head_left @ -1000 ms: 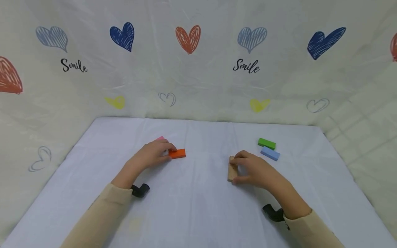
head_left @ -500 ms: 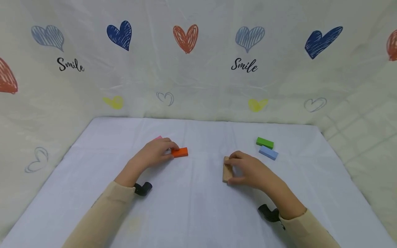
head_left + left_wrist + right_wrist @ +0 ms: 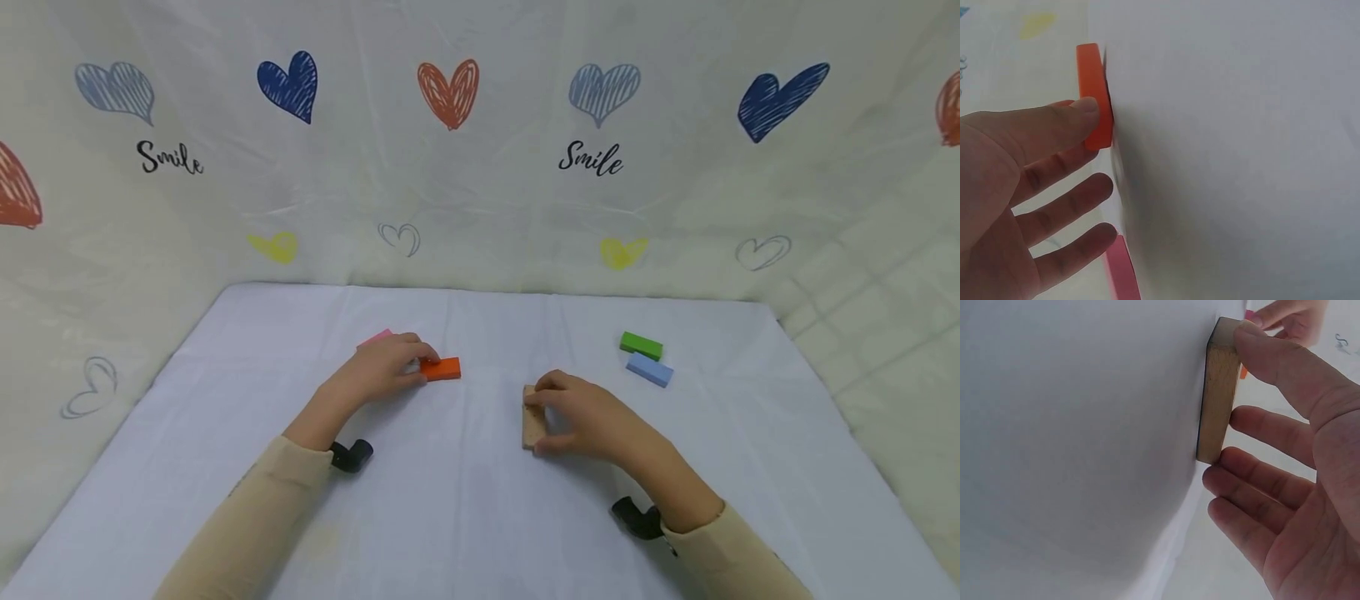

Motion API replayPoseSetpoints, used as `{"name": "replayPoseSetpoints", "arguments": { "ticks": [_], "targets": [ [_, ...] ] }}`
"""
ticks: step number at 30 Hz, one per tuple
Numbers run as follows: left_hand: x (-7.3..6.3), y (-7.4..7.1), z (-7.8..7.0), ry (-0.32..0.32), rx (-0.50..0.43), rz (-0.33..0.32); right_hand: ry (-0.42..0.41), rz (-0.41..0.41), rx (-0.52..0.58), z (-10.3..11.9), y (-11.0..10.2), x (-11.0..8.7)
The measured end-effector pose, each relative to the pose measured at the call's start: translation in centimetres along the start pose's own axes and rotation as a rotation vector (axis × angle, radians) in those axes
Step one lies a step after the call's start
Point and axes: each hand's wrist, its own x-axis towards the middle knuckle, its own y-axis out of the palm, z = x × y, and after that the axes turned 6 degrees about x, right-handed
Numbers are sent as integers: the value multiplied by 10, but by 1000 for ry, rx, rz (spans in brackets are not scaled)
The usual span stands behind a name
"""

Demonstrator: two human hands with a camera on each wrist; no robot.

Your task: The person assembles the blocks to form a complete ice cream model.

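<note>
In the head view my left hand [image 3: 382, 369] pinches the left end of an orange block [image 3: 446, 368] that lies on the white cloth. The left wrist view shows the thumb on the near side of that orange block [image 3: 1091, 84], the other fingers spread behind. My right hand [image 3: 596, 421] holds a plain wooden block [image 3: 533, 423] lengthwise, thumb at the near end and fingers at the far end. Seen from the right wrist, this wooden block [image 3: 1219, 394] stays low against the cloth. A pink block [image 3: 375, 338] lies partly hidden behind my left hand.
Toward the back right lie a green block [image 3: 641, 345] and a light blue block [image 3: 649, 369], close together. White cloth [image 3: 465, 517] covers the table. A curtain with hearts [image 3: 480, 183] hangs behind the table's back edge.
My right hand has slid the wooden block left, closer to the orange one. The left hand and orange block have shifted slightly right, uncovering more of the pink block.
</note>
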Motion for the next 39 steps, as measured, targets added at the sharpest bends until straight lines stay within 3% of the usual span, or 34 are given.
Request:
{"name": "replayPoseSetpoints", "arguments": {
  "ticks": [10, 39],
  "targets": [
    [5, -1, -6, 31, -11, -18, -56, 2, 1, 4, 2, 6],
    [31, 9, -26, 43, -9, 25, -69, 40, 6, 18, 7, 24]
  ]
}}
